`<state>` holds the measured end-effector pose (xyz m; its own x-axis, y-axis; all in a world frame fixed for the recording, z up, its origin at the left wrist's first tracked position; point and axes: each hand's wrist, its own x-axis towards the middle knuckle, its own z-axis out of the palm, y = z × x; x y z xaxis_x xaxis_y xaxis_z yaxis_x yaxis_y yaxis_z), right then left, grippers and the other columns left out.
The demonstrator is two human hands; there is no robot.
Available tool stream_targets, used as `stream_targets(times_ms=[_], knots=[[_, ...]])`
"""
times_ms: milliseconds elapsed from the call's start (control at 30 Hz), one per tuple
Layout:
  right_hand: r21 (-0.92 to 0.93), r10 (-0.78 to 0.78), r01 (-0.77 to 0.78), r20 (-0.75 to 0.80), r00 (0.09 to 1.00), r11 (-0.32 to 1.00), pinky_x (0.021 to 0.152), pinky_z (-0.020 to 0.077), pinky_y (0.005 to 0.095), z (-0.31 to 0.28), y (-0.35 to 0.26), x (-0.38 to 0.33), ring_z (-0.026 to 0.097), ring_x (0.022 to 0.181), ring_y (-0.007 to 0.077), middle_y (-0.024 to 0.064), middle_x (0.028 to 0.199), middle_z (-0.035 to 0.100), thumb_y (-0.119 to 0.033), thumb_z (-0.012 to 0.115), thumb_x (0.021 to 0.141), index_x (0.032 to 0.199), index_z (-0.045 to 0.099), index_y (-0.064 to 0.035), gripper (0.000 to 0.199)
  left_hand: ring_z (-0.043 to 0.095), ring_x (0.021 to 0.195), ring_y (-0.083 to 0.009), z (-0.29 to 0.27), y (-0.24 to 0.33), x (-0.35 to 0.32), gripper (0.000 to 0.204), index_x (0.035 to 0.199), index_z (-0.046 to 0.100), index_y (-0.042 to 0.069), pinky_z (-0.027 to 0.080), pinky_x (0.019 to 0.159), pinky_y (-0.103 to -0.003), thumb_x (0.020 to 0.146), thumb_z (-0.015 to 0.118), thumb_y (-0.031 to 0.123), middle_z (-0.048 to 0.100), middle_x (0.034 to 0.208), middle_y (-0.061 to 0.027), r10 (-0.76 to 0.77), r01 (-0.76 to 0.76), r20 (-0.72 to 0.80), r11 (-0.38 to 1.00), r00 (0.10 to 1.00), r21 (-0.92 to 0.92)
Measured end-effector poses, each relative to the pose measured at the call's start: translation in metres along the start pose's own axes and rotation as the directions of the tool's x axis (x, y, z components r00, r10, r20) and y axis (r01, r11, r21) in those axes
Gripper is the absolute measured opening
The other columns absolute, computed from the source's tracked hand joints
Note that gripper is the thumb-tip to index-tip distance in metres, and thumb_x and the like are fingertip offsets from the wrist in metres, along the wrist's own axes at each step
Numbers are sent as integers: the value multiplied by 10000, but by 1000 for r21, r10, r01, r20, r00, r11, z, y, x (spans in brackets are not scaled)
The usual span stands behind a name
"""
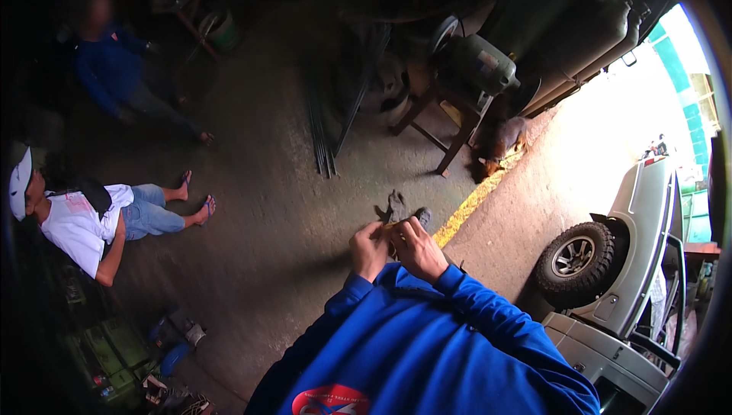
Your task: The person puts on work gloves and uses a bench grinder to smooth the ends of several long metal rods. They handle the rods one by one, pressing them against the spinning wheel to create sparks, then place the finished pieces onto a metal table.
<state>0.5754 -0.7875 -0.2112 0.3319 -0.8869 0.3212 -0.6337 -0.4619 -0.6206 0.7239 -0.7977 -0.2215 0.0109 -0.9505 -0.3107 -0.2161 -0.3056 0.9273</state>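
Your left hand [368, 249] and right hand [418, 247] meet in front of your chest, both sleeved in bright blue fabric. Between them you hold a small yellowish-brown object [387, 226], thin and short, too small to tell its kind. The fingers of your left hand are curled closed around its near end, thumb on top; the fingers of your right hand are bent closed over its other end. The two hands touch or nearly touch at the knuckles.

Just beyond your hands, on the grey concrete floor [274, 209], lie a few dark ragged scraps [396, 205]. A painted yellow line [469, 201] runs across the floor to the right of them. Further off stands a wooden stool-like stand [446, 121] carrying a grey-green motor [480, 64], with a brown dog [503, 140] lying beside it. A bundle of dark metal rods [324, 129] lies on the floor left of the stand.

At right is a silver vehicle [648, 217] with a black spare wheel [576, 256]. At left a person in a white shirt and denim shorts [99, 220] sits, and another person in blue [114, 72] sits well behind.
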Motion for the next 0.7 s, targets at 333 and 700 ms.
stream_targets(times_ms=[333,700], knots=[[129,468,-516,280,838,847,614,519,424,84,99,-6,653,680,351,196,764,663,-239,689,790,833,675,-15,229,612,660,-286,4,-11,-10,128,920,645,21,475,586,-375,907,667,146,592,774,-122,510,-474,-50,827,859,303],[976,446,-171,215,869,-137,904,522,436,106,89,49,577,1105,337,139,1265,576,-312,443,1035,1406,444,-119,418,603,782,-297,2,20,-8,74,952,613,66,507,639,-413,935,605,138,567,839,-95,657,-636,103,661,747,399]])
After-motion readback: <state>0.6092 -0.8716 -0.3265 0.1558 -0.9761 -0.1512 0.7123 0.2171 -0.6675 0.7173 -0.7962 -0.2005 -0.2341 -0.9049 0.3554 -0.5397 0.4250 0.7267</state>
